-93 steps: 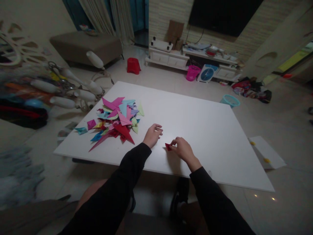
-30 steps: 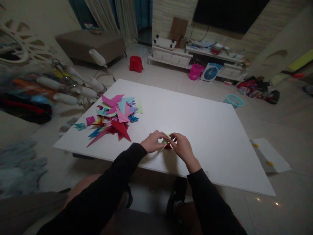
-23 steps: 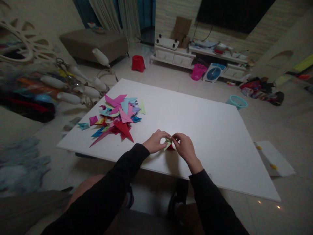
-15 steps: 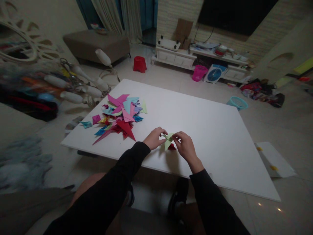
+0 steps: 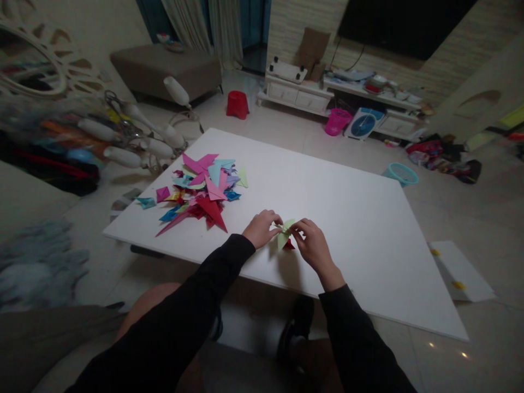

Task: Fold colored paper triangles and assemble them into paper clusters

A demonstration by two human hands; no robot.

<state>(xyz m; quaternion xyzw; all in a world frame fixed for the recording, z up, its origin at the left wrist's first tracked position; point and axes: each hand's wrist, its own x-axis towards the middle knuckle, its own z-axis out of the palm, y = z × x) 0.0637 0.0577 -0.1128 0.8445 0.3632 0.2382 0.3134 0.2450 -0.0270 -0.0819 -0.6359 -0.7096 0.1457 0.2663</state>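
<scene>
Over the near part of the white table, a light green paper crane (image 5: 285,236) is held between both my hands. My left hand (image 5: 262,228) pinches its left tip between thumb and fingers. On the opposite side, my right hand (image 5: 313,245) is closed on the crane's right end. Just below and behind it, a small red folded paper piece (image 5: 290,245) shows in part. Farther left on the table lies a pile of folded paper pieces (image 5: 213,188) in pink, red, blue and green.
The white table (image 5: 347,218) fills the middle. Beyond it stand a red stool (image 5: 237,105), a pink bin (image 5: 338,121), a blue-framed fan (image 5: 363,123) and a turquoise basket (image 5: 402,174). A lamp with several white shades (image 5: 155,146) leans near the table's left edge.
The view has shifted slightly. Both hands keep their hold on the green crane, whose wings are turned a little and stand more upright.
</scene>
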